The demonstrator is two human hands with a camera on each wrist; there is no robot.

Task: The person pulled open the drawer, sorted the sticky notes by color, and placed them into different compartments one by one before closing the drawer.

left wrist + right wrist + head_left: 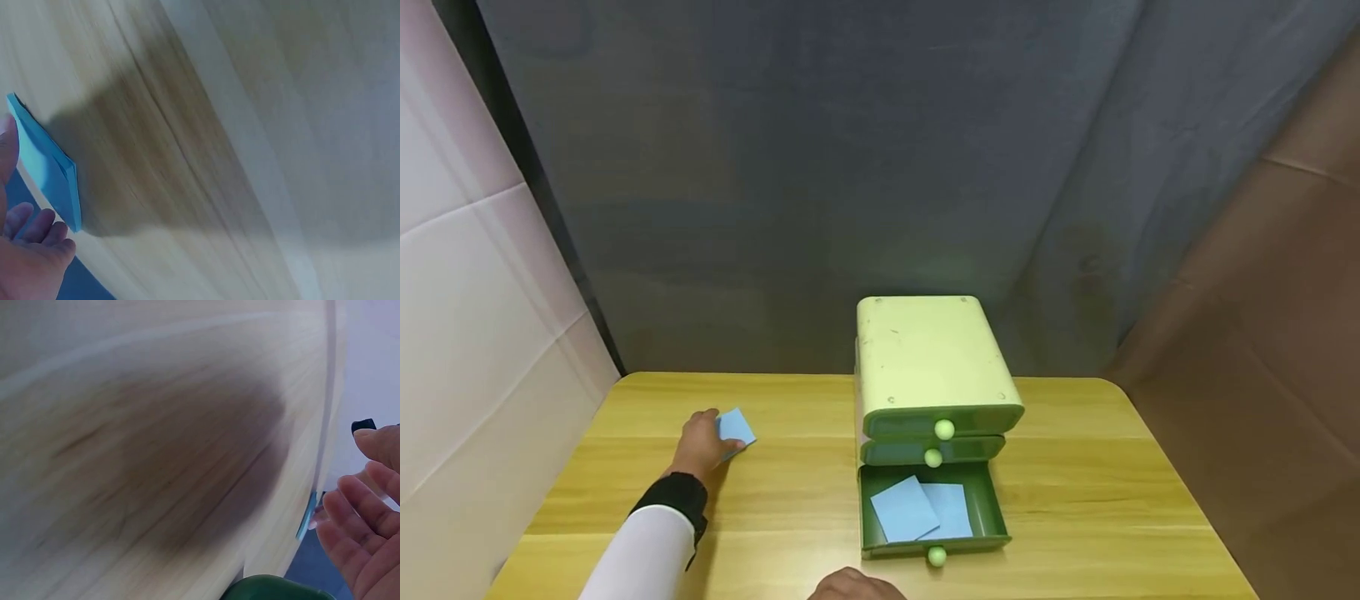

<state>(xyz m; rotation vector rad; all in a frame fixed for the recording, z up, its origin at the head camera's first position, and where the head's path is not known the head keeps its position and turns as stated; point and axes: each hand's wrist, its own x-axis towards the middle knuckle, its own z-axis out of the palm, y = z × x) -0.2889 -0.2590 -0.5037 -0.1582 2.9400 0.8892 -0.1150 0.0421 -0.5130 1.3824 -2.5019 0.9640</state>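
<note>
Left hand [702, 446] grips blue pad [734, 430]; right hand [365, 525] hangs relaxed beside open drawer [925, 546].

No writing, label, brand, number or sign can be read anywhere — not on the pale green plastic three-drawer cabinet [932, 375], the blue paper sheets [919, 508] in its open bottom drawer, or the small blue notepad [734, 428] — all blank.

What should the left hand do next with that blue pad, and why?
Probably carry the blue pad over to the open bottom drawer. The left hand already grips it on the table, and two blue sheets already lie in that drawer.
</note>
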